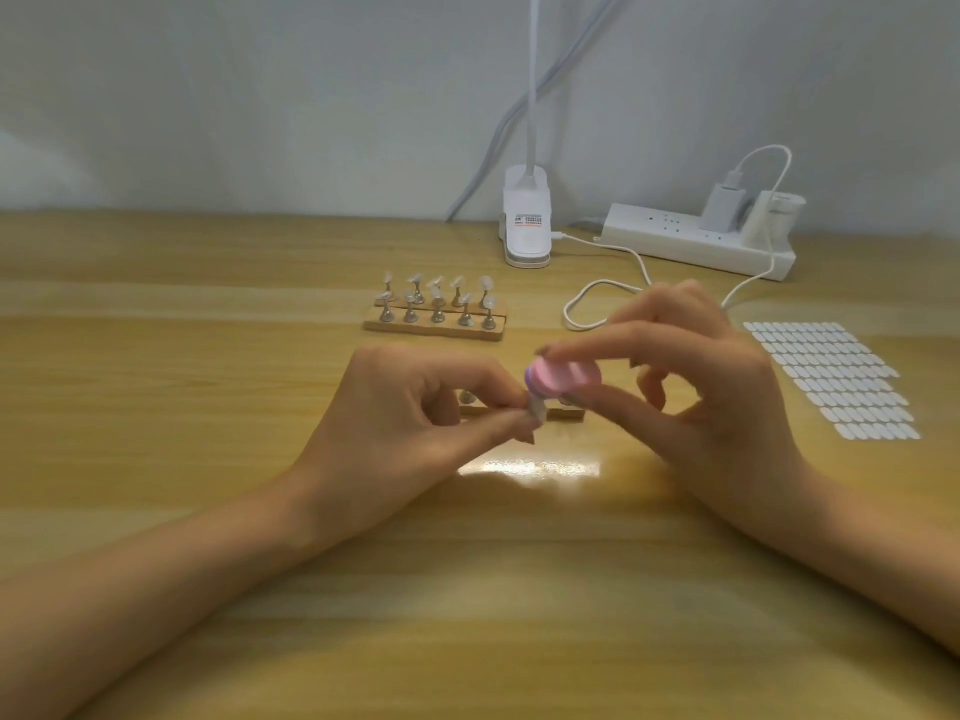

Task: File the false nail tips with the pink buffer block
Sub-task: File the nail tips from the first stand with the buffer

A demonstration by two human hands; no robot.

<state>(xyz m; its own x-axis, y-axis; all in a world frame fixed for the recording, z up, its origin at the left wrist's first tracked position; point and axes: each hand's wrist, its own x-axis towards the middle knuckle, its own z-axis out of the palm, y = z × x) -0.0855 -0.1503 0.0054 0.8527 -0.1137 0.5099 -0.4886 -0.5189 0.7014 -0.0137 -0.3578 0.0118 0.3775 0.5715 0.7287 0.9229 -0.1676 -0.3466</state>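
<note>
**Pink buffer block held against a nail tip, centre of frame**

Hidden or unclear: both hands and the held items are smeared by blur. A small white piece (538,409), taken to be a false nail tip on its peg, is pinched between thumb and curled fingers of the left hand (415,407); its shape cannot be made out. The pink buffer block (563,377) is gripped between thumb and forefinger of the right hand (717,392), and its left end is seen touching the white piece. A second wooden holder (569,414) is largely covered by the hands; only slivers are seen on the bench (467,589).

Surroundings: a wooden rack (435,324) with two rows of metal pegs carrying nail tips is noted just above the hands. A sheet of white oval tabs (831,379) lies at right. At upper right a clip lamp base (526,220), a power strip (696,239) and a looping white cable (602,298) are recorded. The lamp's top is cut off by the frame edge.
</note>
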